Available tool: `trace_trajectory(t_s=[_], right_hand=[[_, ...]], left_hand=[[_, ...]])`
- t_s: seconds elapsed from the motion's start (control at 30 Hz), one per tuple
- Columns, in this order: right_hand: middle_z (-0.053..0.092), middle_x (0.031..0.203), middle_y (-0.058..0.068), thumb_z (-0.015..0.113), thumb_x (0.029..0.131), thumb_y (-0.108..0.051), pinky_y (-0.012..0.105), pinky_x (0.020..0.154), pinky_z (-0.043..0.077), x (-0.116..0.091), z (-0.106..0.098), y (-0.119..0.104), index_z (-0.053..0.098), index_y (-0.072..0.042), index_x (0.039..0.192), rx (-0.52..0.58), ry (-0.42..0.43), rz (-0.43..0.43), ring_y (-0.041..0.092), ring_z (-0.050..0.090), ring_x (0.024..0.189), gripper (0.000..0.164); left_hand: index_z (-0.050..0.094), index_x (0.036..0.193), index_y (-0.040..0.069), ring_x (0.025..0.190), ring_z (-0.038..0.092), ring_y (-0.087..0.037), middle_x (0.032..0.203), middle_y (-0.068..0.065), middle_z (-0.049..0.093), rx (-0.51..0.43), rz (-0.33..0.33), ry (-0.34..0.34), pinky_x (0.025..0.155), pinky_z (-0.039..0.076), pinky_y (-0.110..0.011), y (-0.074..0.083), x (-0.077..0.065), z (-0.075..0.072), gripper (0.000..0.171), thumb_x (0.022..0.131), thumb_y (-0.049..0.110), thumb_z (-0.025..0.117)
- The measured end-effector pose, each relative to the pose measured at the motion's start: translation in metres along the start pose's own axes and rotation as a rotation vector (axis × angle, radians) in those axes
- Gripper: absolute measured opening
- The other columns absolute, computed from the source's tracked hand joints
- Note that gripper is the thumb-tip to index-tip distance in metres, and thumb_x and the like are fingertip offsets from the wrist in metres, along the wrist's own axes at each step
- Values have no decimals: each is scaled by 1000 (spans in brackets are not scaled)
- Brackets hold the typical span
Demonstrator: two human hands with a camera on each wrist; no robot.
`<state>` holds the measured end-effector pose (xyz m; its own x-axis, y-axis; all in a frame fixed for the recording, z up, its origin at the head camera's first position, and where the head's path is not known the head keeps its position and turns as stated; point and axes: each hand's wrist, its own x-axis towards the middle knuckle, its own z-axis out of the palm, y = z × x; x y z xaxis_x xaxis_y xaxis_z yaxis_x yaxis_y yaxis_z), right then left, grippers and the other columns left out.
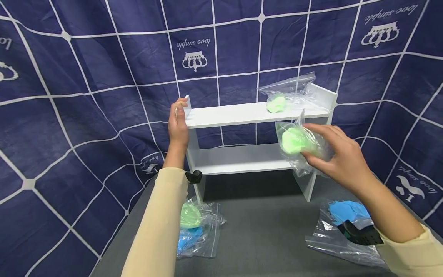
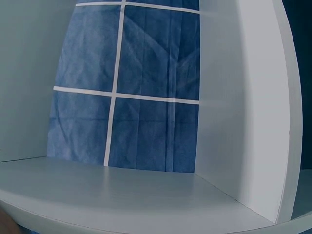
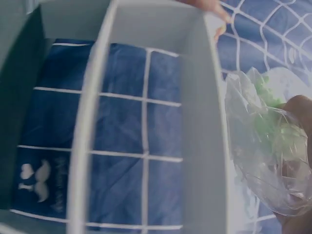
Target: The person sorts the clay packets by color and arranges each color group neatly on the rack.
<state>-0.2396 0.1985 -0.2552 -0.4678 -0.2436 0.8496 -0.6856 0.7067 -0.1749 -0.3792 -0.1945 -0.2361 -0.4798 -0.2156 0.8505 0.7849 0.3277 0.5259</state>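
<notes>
My right hand (image 1: 344, 157) pinches a clear plastic bag (image 1: 313, 148) with a pale green lump (image 1: 293, 141) inside, held in front of the top board of a white two-tier shelf (image 1: 242, 115). In the right wrist view the crinkled bag (image 3: 248, 141) shows beside the top board, fingers at its right. My left hand (image 1: 179, 121) grips the upper left end of the shelf, thumb on the near side. On the top board, toward the right end, lies another clear zip bag (image 1: 294, 92) with a pale green lump (image 1: 277, 104).
A dark grey table (image 1: 256, 231) bears the shelf. At the front left lie clear bags (image 1: 211, 231) with green and blue contents, partly behind the left sleeve. Another bag (image 1: 325, 234) with blue contents lies at right under the forearm. A blue checked cloth (image 1: 235, 50) hangs behind.
</notes>
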Motion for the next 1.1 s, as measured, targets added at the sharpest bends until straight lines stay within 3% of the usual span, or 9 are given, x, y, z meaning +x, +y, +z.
trace_trajectory(t_s=[0.13,0.37,0.5,0.63,0.8,1.1], right_hand=[[69,122,12,82,72,-5,19,86,37,30,3,-5,62,-14,135,53,37,-42,24,58,109,67],[68,124,14,80,76,-5,47,92,44,72,22,-3,61,-13,135,75,20,-67,33,59,114,62],[67,125,15,79,78,-4,50,98,44,97,33,-2,60,-11,135,84,14,-58,35,57,117,60],[66,129,14,77,81,-6,50,101,43,122,42,-3,59,-11,136,77,5,-30,35,57,118,58],[62,137,13,75,84,-12,48,105,40,145,55,-2,55,-12,140,42,-54,25,35,54,123,59],[55,145,16,67,88,-20,54,109,37,161,68,3,47,-14,146,-28,-206,197,42,48,129,63]], left_hand=[[52,109,-2,139,47,-15,136,-15,59,5,-5,-4,119,29,-25,-1,0,0,27,107,16,31],[52,108,-2,138,47,-17,135,-16,59,-7,5,-11,118,30,-25,-2,-1,3,29,107,18,32],[52,110,-5,140,46,-19,136,-16,58,-7,-2,-15,119,28,-25,-3,-1,4,30,106,17,32],[52,111,-5,141,46,-18,138,-15,58,12,-7,-17,119,28,-25,-2,0,3,33,107,21,32],[54,107,4,140,46,-15,138,-13,58,23,-9,-7,119,28,-25,1,-1,2,33,107,28,31],[52,112,-6,142,44,-20,140,-15,57,21,-46,-10,119,27,-25,3,0,0,30,107,14,31]])
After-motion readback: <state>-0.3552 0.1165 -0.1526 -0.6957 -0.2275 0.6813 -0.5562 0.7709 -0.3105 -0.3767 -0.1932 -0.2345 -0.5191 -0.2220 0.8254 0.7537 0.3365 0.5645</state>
